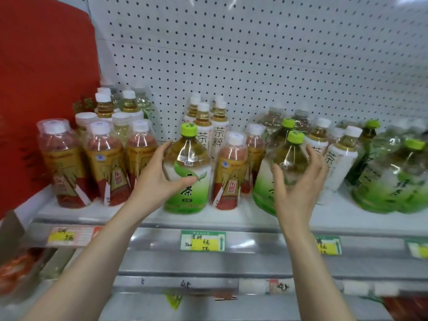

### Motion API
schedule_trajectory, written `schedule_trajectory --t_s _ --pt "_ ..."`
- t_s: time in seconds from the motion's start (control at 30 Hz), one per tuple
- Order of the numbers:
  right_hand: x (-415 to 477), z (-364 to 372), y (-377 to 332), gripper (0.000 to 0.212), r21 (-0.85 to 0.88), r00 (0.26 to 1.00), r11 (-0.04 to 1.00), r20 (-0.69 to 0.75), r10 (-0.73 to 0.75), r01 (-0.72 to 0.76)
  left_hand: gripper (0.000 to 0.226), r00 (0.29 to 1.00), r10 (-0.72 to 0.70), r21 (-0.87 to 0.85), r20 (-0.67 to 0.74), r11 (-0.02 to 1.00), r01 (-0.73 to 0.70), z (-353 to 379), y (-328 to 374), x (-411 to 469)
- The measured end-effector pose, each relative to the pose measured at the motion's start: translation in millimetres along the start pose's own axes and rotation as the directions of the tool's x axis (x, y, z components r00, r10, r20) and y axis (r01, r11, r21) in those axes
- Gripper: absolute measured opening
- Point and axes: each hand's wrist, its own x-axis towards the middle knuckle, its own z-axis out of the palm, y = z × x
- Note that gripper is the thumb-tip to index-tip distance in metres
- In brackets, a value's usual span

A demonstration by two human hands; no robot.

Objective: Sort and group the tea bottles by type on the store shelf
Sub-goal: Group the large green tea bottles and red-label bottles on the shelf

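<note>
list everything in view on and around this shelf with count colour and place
green-cap tea bottles: at least five, green-and-white labels, one centre front, rest at right
red-and-gold bottles: at least five, white caps, front left and right of centre
white-label bottles: at least four, black characters, back centre and right
other white-cap bottles: several, pale or amber, back left
price tags: four, mostly green and yellow, shelf rail
pegboard: one, white, behind the bottles
red panel: one, far left
shelf: one, white, under the bottles
left hand: one, grips the centre green-cap bottle
right hand: one, curled round the right-of-centre green-cap bottle
</note>
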Motion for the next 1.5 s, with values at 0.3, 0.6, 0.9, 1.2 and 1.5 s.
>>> schedule_trajectory --t_s 0.3,0.6,0.9,1.2,1.5 --pt "11 -13 39 0.098 0.226 0.832 0.84 0.403 0.381 -0.494 0.103 0.987 -0.159 -0.261 0.028 0.952 0.161 12 -25 -2" --pt "22 -40 11 0.11 0.393 0.818 0.725 0.382 0.43 -0.565 0.072 0.975 -0.132 -0.449 -0.176 0.893 0.04 17 13 -9" --pt "32 -129 22 0.126 0.502 0.824 0.658 0.41 0.391 -0.562 0.062 0.997 -0.043 -0.59 -0.06 0.807 -0.001 60 97 -39" --pt "53 -286 110 0.09 0.444 0.844 0.72 0.342 0.413 -0.533 0.061 0.998 0.016 -0.579 0.053 0.815 0.018 218 172 -88" --pt "84 -417 210 0.101 0.39 0.838 0.743 0.201 0.507 -0.544 0.077 0.977 0.102 -0.553 0.185 0.833 0.018 375 250 -117"
